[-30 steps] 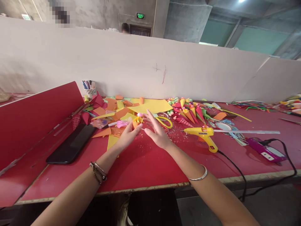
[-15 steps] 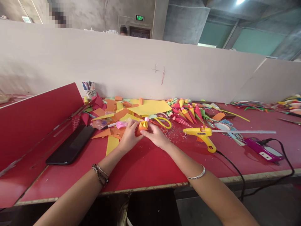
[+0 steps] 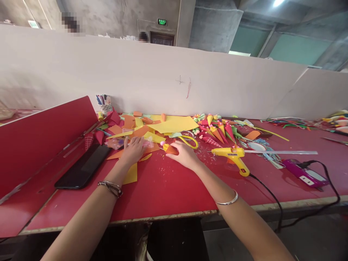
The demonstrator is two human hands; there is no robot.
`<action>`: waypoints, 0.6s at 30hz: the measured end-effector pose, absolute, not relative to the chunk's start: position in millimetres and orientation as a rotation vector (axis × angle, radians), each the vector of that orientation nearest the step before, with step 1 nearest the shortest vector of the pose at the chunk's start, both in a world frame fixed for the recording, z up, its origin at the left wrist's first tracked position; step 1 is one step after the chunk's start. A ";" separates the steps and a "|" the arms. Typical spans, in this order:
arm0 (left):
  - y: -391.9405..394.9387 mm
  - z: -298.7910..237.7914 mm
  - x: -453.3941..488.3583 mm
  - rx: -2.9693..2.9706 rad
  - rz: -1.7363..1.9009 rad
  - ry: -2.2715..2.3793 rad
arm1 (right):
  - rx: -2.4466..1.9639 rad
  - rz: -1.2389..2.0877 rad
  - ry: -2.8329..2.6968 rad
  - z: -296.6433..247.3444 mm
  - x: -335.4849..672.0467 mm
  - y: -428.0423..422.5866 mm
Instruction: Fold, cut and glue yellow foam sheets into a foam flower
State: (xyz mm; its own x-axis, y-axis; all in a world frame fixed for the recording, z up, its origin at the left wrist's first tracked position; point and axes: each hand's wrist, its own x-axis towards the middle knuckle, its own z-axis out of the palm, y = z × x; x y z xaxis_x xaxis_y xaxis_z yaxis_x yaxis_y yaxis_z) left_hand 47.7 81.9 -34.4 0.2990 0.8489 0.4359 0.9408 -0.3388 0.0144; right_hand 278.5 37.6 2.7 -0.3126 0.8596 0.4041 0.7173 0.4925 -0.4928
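Note:
My right hand [image 3: 186, 156] is closed around a small orange foam cone [image 3: 171, 149] with a yellow top and a pink pompom, held tilted to the left just above the table. My left hand [image 3: 134, 149] lies apart from it, fingers spread over the pile of foam sheets, beside a clear plastic bag [image 3: 116, 143]. Whether its fingertips touch the bag or anything under them is hidden. A large yellow sheet [image 3: 175, 125] lies behind both hands. Yellow-handled scissors [image 3: 193, 142] rest just beyond my right hand.
A yellow glue gun [image 3: 233, 156] with a long glue stick lies right, its cord running to a purple power strip [image 3: 304, 174]. Finished cones [image 3: 217, 132] are heaped behind it. A black phone [image 3: 81, 168] and a pen cup [image 3: 105, 105] stand left. A white partition [image 3: 152, 76] closes the back.
My left hand has let go of the cone and moved left onto the foam pile, opening out. My right hand keeps the cone, now tipped over sideways.

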 end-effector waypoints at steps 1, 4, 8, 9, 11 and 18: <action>81.3 -33.9 47.8 -2.336 -0.531 -1.622 | -1.323 0.242 -2.157 1.5 279.1 37.5; 80.0 -27.5 48.0 -2.344 -0.550 -1.617 | -1.367 0.198 -2.274 -0.4 281.2 37.1; 78.3 -14.0 51.1 -2.367 -0.746 -1.639 | -1.324 0.333 -2.269 1.8 283.1 36.0; 77.3 -10.3 53.0 -2.378 -0.783 -1.636 | -1.272 0.376 -2.218 3.0 282.8 35.9; 74.3 -3.3 57.9 -2.423 -0.858 -1.599 | -1.132 0.422 -2.071 5.7 281.1 36.3; 58.8 5.7 76.1 -2.683 -1.237 -1.297 | -0.831 0.611 -1.875 10.4 273.3 37.8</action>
State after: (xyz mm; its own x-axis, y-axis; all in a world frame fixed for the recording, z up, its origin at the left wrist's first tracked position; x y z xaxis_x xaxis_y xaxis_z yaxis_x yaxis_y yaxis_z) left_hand 76.1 58.8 5.7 0.3838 0.7001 0.6022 0.6348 -0.6736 0.3786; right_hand 273.3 37.8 10.4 -0.3067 0.7639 0.5678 0.2830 0.6427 -0.7119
